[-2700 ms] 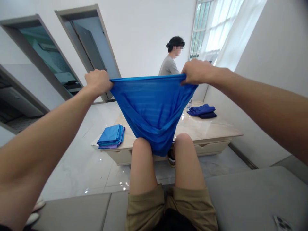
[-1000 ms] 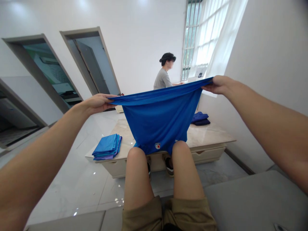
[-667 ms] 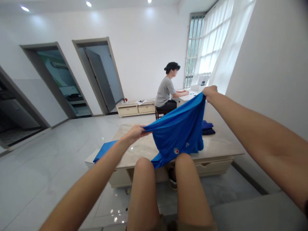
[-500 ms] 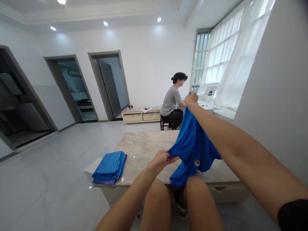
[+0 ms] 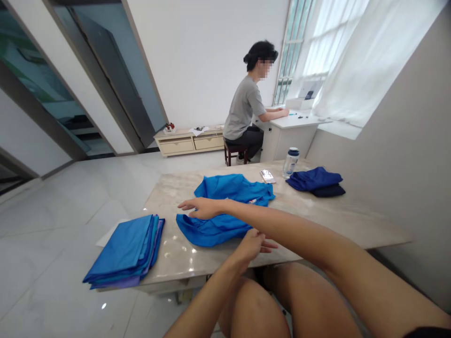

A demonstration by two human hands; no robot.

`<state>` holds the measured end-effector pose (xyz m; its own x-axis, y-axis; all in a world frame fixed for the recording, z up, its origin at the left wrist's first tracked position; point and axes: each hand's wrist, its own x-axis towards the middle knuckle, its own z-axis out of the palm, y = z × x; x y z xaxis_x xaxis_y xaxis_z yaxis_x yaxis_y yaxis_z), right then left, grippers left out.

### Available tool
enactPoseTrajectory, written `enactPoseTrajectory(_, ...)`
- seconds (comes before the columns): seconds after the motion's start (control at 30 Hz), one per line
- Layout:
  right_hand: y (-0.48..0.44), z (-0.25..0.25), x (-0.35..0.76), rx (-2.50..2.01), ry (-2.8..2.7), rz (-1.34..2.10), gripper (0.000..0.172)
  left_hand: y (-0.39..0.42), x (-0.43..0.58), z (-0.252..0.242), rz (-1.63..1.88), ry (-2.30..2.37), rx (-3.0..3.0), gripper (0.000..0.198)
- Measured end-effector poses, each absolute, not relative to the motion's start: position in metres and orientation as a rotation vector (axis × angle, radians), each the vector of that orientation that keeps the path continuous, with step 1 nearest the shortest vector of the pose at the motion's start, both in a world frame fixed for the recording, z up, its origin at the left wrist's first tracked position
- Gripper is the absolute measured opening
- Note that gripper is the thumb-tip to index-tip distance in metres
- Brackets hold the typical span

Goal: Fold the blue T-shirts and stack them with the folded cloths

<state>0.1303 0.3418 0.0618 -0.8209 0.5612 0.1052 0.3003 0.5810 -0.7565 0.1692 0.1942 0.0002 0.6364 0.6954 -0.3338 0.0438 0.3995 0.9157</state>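
A bright blue mesh shirt (image 5: pixel 225 188) lies loose and rumpled on the marble table (image 5: pixel 169 202), with its front hem bunched. My right hand (image 5: pixel 200 208) reaches across from the right, fingers spread, just over the shirt's middle, gripping nothing. My left hand (image 5: pixel 252 246) hovers near the table's front edge, beside the shirt's lower fold and holding nothing. To the left sits a folded stack of blue and purple cloth (image 5: pixel 123 251). I cannot tell whether my right fingers touch the shirt.
Navy folded clothes (image 5: pixel 313 182), a water bottle (image 5: pixel 291 163) and a phone (image 5: pixel 268 176) lie at the table's far side. A person (image 5: pixel 244 105) sits at a white desk (image 5: pixel 291 136) by the curtained window. My knees are below the table's front edge.
Both hands have let go of the shirt, which now lies on the table instead of hanging in the air. My view has tipped down and the right arm crosses above the left.
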Motion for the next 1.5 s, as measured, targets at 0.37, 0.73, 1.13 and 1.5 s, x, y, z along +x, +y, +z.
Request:
enactPoseTrajectory(0.37,0.260,-0.044,0.341,-1.494,-2.312,0.771,0.036,0.231,-0.023,-0.089,0.674,1.466,1.975,0.038)
enactPoseTrajectory(0.73,0.200,-0.064,0.356,-1.610,-2.238,0.610,0.027,0.230,-0.084,-0.087,0.454,1.859,2.145,0.014)
enactPoseTrajectory(1.13,0.212,-0.046,0.392,-1.789,-2.111,0.616,0.042,0.205,-0.063,-0.039,0.246,1.541,2.111,0.030)
enactPoseTrajectory(1.5,0.229,-0.138,0.314,-1.964,-2.133,0.240,0.069,0.252,-0.002,-0.135,0.318,1.744,2.410,0.063)
